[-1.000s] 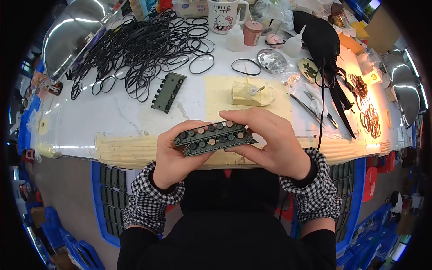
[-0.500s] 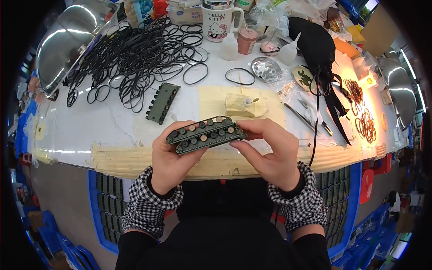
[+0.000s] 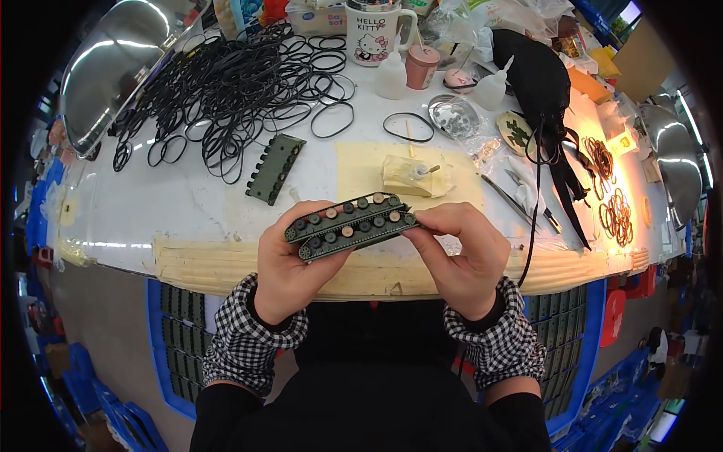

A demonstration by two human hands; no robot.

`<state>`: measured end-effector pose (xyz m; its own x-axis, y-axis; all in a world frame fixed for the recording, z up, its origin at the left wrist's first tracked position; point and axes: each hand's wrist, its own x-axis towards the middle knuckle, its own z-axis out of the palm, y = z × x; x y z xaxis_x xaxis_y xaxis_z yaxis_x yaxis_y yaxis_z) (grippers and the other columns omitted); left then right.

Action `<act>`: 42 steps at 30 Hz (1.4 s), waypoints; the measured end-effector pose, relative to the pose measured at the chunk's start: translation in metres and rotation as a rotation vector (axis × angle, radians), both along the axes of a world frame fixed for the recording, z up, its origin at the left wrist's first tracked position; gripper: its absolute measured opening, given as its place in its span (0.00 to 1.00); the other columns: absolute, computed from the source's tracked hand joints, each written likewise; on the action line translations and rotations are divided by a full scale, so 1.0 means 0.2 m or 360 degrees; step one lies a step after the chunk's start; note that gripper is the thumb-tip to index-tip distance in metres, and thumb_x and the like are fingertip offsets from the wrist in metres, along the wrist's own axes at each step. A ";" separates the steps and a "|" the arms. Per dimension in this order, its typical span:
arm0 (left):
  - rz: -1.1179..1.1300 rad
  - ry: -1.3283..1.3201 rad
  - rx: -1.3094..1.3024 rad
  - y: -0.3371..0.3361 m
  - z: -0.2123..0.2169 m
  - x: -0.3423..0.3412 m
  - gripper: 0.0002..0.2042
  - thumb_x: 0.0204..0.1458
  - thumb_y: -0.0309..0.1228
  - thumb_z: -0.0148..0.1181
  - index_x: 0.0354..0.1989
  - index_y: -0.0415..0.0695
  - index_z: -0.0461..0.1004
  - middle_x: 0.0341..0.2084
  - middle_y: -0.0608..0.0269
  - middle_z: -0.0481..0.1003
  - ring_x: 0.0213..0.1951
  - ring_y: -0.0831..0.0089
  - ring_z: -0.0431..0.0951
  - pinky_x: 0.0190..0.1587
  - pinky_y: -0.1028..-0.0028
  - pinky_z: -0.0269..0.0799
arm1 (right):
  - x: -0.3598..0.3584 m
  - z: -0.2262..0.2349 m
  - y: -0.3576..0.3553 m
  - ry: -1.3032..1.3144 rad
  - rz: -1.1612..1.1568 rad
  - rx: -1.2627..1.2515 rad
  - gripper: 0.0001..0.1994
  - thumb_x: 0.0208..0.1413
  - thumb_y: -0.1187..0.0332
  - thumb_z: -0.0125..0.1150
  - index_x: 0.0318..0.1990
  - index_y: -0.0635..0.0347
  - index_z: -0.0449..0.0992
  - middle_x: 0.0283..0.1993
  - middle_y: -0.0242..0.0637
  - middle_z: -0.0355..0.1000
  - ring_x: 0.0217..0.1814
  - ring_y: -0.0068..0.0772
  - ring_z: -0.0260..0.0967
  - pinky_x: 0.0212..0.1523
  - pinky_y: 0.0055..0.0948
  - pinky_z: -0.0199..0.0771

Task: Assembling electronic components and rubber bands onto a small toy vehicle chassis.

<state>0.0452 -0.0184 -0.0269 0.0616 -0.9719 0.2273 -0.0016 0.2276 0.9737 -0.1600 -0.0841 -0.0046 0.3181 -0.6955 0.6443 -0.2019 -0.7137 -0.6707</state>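
While the white table (image 3: 113, 215) is spreading before me and the blue trays (image 3: 154, 331) are flanking my lap, the heap of black rubber bands (image 3: 218, 98) is sprawling beyond my left hand (image 3: 290, 264); that hand is cradling the left end of a dark-green, tank-like model hull (image 3: 352, 226); my right hand (image 3: 465, 252) is pinching its other tip between thumb and forefinger; so both grips are closing on the hull, which is slanting up rightward over the table's pale-yellow near edge (image 3: 218, 260). I am judging it light, stiff plastic, slightly slick, its small wheels (image 3: 347, 231) easy to knock; its ends and long sides are offering the best hold; my fingers are hiding its left end and back; whether it is one piece or two stacked, I am not managing to tell; the table is covering parts of the trays.
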 end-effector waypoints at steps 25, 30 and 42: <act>0.0056 -0.0374 -0.0359 -0.09 -0.03 0.09 0.20 0.44 0.15 0.65 0.49 0.36 0.75 0.49 0.49 0.77 0.54 0.60 0.76 0.56 0.67 0.70 | -0.02 0.10 -0.14 -0.0011 -0.0206 0.0001 0.05 0.50 0.77 0.68 0.34 0.65 0.78 0.31 0.37 0.72 0.32 0.30 0.69 0.33 0.27 0.70; 0.0027 -0.0402 -0.0371 -0.10 -0.01 0.07 0.19 0.44 0.16 0.65 0.47 0.36 0.76 0.49 0.50 0.77 0.54 0.59 0.76 0.58 0.66 0.70 | 0.06 0.06 -0.07 -0.0600 0.0247 0.0770 0.05 0.62 0.76 0.56 0.42 0.69 0.72 0.37 0.37 0.73 0.39 0.25 0.76 0.41 0.22 0.77; 0.0047 -0.0488 -0.0331 -0.09 -0.03 0.09 0.19 0.45 0.20 0.66 0.49 0.41 0.77 0.48 0.55 0.78 0.54 0.60 0.76 0.64 0.57 0.61 | 0.08 0.02 -0.08 -0.0442 0.0274 0.0650 0.04 0.63 0.76 0.55 0.41 0.70 0.72 0.38 0.37 0.73 0.40 0.25 0.77 0.41 0.21 0.78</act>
<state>0.0631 -0.0367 -0.0331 -0.0127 -0.9017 0.4321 -0.2957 0.4162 0.8599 -0.1438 -0.1002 0.0004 0.3057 -0.8605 0.4076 0.1205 -0.3897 -0.9130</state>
